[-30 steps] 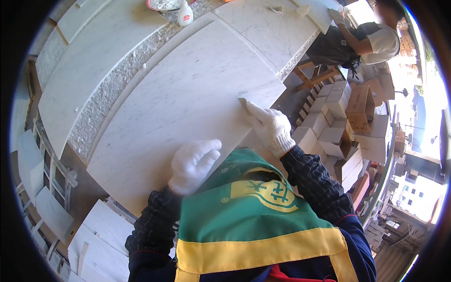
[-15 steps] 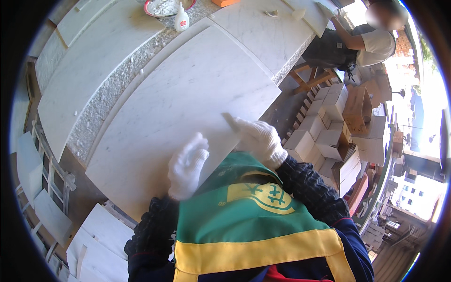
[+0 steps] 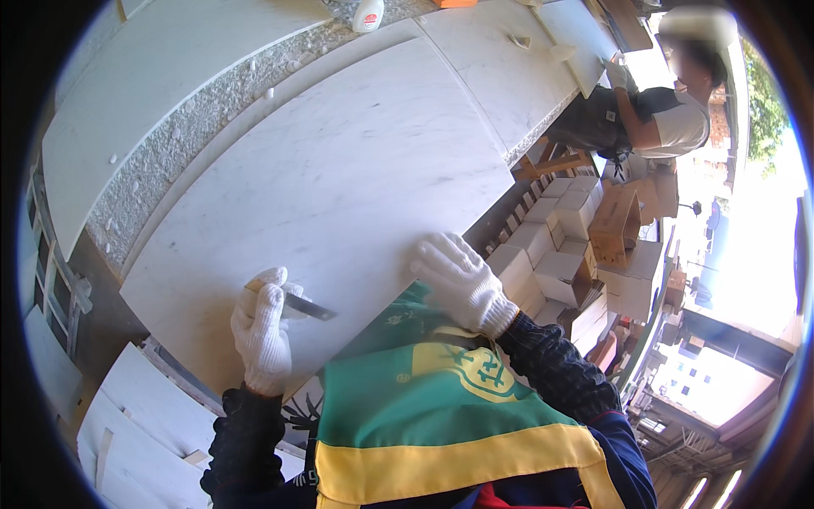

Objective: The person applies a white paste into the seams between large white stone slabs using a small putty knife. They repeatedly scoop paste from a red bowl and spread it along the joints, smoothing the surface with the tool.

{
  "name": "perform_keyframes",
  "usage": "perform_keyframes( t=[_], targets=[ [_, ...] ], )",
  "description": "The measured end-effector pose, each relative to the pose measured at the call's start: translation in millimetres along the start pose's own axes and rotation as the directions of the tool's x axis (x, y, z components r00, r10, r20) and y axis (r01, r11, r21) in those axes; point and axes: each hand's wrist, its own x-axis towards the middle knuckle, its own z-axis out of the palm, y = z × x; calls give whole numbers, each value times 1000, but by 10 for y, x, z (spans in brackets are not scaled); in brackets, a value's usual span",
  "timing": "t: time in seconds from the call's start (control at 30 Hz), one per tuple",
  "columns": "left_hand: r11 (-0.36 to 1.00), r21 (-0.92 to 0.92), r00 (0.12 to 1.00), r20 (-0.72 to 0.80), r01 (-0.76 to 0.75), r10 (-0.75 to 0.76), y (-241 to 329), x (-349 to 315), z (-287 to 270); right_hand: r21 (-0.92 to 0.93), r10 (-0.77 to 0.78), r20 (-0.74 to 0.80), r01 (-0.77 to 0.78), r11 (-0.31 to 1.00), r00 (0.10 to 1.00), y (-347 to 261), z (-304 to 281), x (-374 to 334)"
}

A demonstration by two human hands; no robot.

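Note:
A white-gloved hand, my left hand (image 3: 261,338), is closed around a small putty knife (image 3: 311,308) over the near left part of a white, grey-veined stone slab (image 3: 339,161). The knife's flat dark blade points right; its light handle is mostly hidden by the fingers. Also gloved, my right hand (image 3: 462,287) lies flat at the slab's near edge with fingers stretched out and nothing in it. The green and yellow apron I wear meets that edge between my hands.
Another slab (image 3: 195,68) lies beyond a strip of rough stone rubble (image 3: 170,161). A white bottle (image 3: 368,15) stands at the back. At the far right a co-worker (image 3: 670,110) handles a panel. Cartons (image 3: 555,233) are stacked to the right; pale sheets (image 3: 153,416) lean at the lower left.
The putty knife has passed from my right hand to my left, which has moved left and closed on it. My right hand now lies flat on the slab. The view has shifted slightly.

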Motion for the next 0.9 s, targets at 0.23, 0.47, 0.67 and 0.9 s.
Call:
perform_keyframes(
  t=[0.23, 0.47, 0.67, 0.9],
  targets=[
    [989, 124, 993, 91, -83, 72, -118, 15, -66, -211, 165, 62, -148, 966, 984, 515, 169, -56],
    [995, -83, 993, 112, 53, -44, -29, 17, -73, -409, 649, -161, -649, 642, 743, 1237, -42, 215],
    [998, -54, 996, 85, 27, -22, -135, 16, -79, -293, 591, -5, -567, 770, 806, 449, 371, 662],
    [987, -135, 995, 57, 87, -80, -51, -25, -35, -147, 85, 88, -71, 987, 993, -71, 549, 1582]
  ],
)
